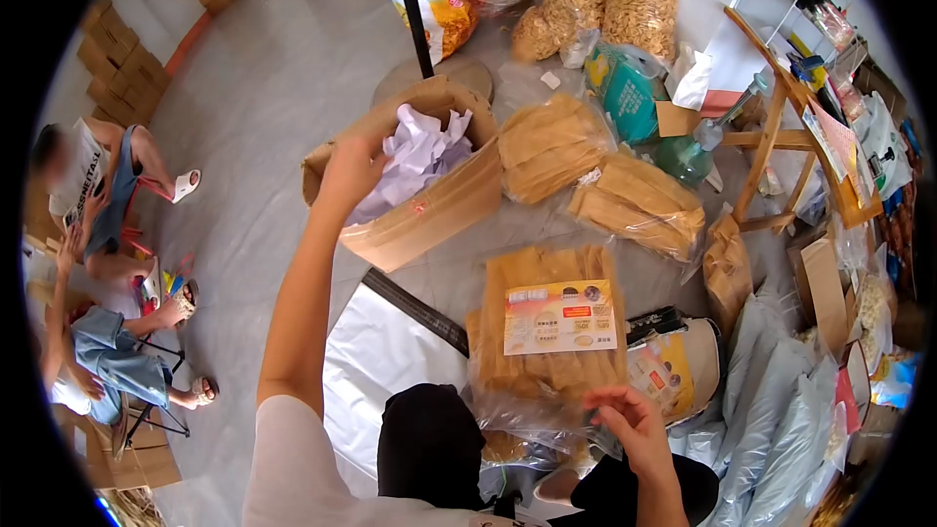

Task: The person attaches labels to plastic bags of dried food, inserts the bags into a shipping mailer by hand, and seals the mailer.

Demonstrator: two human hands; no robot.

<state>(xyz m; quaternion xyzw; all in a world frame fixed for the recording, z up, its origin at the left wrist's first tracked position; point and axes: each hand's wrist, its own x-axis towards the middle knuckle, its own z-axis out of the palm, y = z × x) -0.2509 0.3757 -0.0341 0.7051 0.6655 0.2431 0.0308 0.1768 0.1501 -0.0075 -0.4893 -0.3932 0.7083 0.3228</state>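
Inside an open cardboard box [429, 224], my left hand [353, 166] reaches down with curled fingers on crumpled pale purple paper [420, 151]. The fingertips are partly hidden. My right hand [634, 422] is low on the right, fingers bent in a pinch. A small dark thing shows at its fingertips, too small to name. Just beside it is the loose end of a clear plastic bag [561, 259] of flat tan sheets, with an orange and white label [561, 317] on top. A white plastic mailer [376, 371] lies left of this bag.
More bags of tan sheets [554, 144] lie behind. Grey packed mailers [771, 390] and a wooden frame [771, 151] stand at the right. A black pole [412, 10] rises behind the box. Two people [112, 361] sit at the left; stacked cartons [122, 63] line the wall.
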